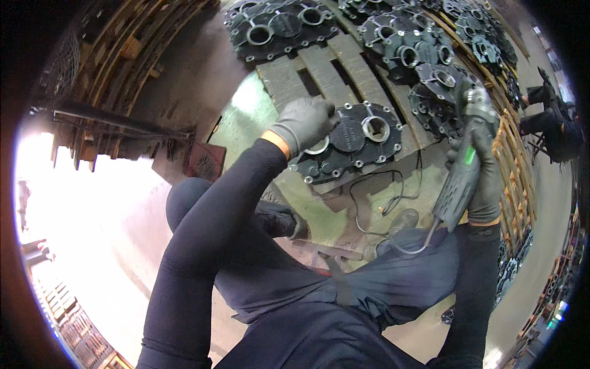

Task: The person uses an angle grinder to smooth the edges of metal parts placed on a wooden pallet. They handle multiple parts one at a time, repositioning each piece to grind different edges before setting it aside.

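Note:
In a dark grey glove, my left hand [305, 125] is curled closed over the upper left corner of a dark metal casting [351, 136]. Its fingertips are turned out of sight, so whether they grip the casting or something small cannot be made out. The casting is a flat housing cover with round bored holes and bolt lugs round its rim, lying on wooden pallet boards [286, 80]. Off to the right, my gloved right hand [485, 172] is wrapped round an angle grinder [456, 190], its head pointing up and away, apart from the casting in front of me.
More castings [279, 27] lie at the pallet's far end, with others stacked [405, 46] to the right. The grinder's cord [353, 200] loops across the floor. Pallets [513, 166] stand at right, stacked timber [132, 46] at far left. Another person [553, 123] is at the right edge.

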Demonstrator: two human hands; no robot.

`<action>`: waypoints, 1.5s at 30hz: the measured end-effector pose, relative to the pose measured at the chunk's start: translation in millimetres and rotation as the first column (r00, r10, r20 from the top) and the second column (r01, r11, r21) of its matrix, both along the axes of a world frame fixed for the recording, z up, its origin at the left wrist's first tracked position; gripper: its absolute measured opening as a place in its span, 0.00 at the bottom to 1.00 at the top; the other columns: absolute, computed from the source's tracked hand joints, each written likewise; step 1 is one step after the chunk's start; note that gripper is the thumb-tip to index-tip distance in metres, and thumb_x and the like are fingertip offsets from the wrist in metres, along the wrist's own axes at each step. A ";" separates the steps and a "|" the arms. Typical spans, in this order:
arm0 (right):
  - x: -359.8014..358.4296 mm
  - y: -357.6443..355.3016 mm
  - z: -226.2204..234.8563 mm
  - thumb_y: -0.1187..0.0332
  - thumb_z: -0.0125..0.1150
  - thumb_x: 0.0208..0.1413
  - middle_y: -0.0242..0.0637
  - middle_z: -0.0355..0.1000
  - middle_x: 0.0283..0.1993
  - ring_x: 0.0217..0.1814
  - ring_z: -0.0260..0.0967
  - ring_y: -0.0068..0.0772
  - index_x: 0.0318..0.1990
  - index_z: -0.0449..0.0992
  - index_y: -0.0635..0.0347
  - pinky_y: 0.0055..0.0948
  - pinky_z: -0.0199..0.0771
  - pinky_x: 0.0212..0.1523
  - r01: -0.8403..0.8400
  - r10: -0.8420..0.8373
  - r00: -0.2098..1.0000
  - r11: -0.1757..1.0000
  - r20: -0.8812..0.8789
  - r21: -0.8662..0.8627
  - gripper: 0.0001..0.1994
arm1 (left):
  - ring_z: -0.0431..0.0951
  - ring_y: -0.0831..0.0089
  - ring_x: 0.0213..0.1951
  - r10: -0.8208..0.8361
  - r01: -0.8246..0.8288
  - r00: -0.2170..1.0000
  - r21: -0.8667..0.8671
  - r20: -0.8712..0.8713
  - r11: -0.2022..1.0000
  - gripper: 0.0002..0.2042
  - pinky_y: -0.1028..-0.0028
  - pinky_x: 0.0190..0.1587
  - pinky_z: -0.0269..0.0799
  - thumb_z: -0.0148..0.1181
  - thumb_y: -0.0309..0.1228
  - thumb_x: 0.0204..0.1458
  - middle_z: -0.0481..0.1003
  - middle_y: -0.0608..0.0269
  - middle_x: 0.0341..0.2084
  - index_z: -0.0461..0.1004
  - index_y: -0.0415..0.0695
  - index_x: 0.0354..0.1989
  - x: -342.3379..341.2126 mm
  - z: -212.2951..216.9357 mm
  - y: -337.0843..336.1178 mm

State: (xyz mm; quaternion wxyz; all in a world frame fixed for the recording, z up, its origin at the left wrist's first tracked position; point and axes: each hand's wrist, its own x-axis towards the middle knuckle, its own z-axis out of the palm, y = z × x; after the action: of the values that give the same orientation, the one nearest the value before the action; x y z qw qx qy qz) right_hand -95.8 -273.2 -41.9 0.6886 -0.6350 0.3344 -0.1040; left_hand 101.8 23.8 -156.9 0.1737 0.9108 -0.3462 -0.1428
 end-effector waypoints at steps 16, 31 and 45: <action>-67.9 -71.1 -3.6 0.50 0.68 0.66 0.37 0.80 0.40 0.35 0.81 0.27 0.60 0.75 0.62 0.27 0.87 0.39 0.273 -0.307 0.948 0.918 0.080 0.286 0.26 | 0.86 0.48 0.52 0.234 -0.214 0.953 0.121 -0.190 0.969 0.25 0.53 0.55 0.80 0.66 0.52 0.60 0.85 0.44 0.49 0.86 0.40 0.48 -29.5 -185.9 -214.1; -55.9 -63.5 2.3 0.47 0.69 0.64 0.39 0.80 0.41 0.38 0.81 0.27 0.62 0.76 0.65 0.26 0.86 0.38 0.315 -0.327 0.943 0.937 0.061 0.151 0.31 | 0.86 0.57 0.47 -0.293 0.278 0.949 0.129 0.112 0.952 0.12 0.55 0.50 0.81 0.62 0.31 0.55 0.85 0.58 0.41 0.86 0.48 0.46 -66.4 -219.3 -189.4; -57.1 -55.7 -0.4 0.49 0.70 0.64 0.39 0.80 0.42 0.37 0.81 0.26 0.60 0.74 0.63 0.26 0.84 0.38 0.247 -0.251 0.968 0.957 0.007 0.153 0.28 | 0.83 0.56 0.42 -0.816 0.818 0.564 -0.052 -0.122 0.573 0.07 0.60 0.52 0.79 0.63 0.30 0.58 0.83 0.54 0.35 0.84 0.42 0.38 -74.3 -160.6 -69.6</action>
State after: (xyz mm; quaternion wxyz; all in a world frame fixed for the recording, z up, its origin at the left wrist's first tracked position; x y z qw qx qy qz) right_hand -152.8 -328.9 -42.3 0.7204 -0.5325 0.4095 -0.1724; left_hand 27.5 -45.8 -317.5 0.1059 0.6371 -0.7146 -0.2689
